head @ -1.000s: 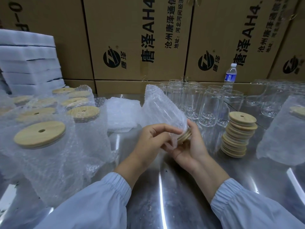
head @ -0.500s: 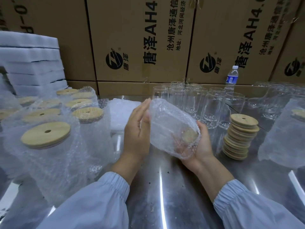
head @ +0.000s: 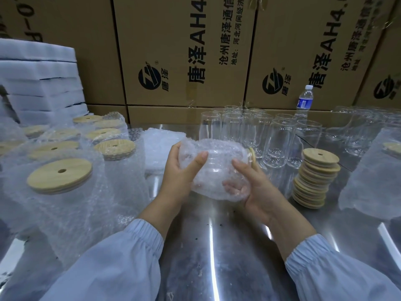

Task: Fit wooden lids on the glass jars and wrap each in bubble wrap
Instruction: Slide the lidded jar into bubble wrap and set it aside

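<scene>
Left hand (head: 180,177), previously flat, now grips the bubble-wrapped jar (head: 217,168); right hand (head: 253,187) cups it from below. Jar lies sideways just left of the lid stack (head: 314,177), lid (head: 251,154) toward it.

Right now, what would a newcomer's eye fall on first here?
Mid-frame, the left hand and right hand grip a bubble-wrapped jar lying sideways, its wooden lid pointing right. Left of it stand finished wrapped jars with lids; right of it leans a stack of wooden lids, with bare glass jars behind.
</scene>
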